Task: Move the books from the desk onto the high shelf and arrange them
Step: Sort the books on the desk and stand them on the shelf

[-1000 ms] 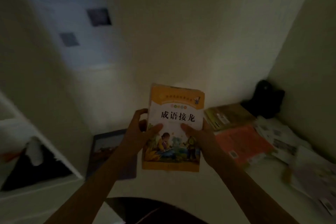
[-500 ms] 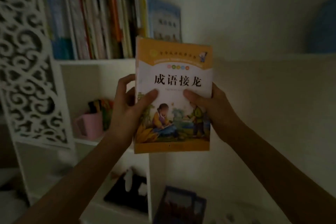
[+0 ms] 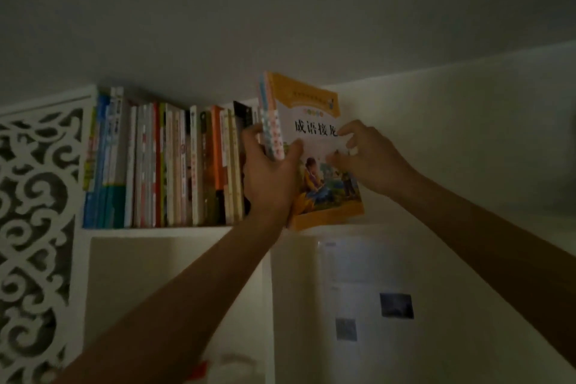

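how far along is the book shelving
Done: a row of upright books stands on the white high shelf. In hand: the left hand grips an orange-covered picture book stack at the row's right end; the right hand touches its cover. Left: seating it; the desk is out of view.

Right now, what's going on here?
A person is shelving a small stack of books, an orange-covered one in front, at the right end of the row of upright books on the high shelf. The left hand grips the stack at its spine side; the right hand touches the front cover with its fingertips. The stack is tilted, with its bottom edge at the shelf's edge, not yet pushed in.
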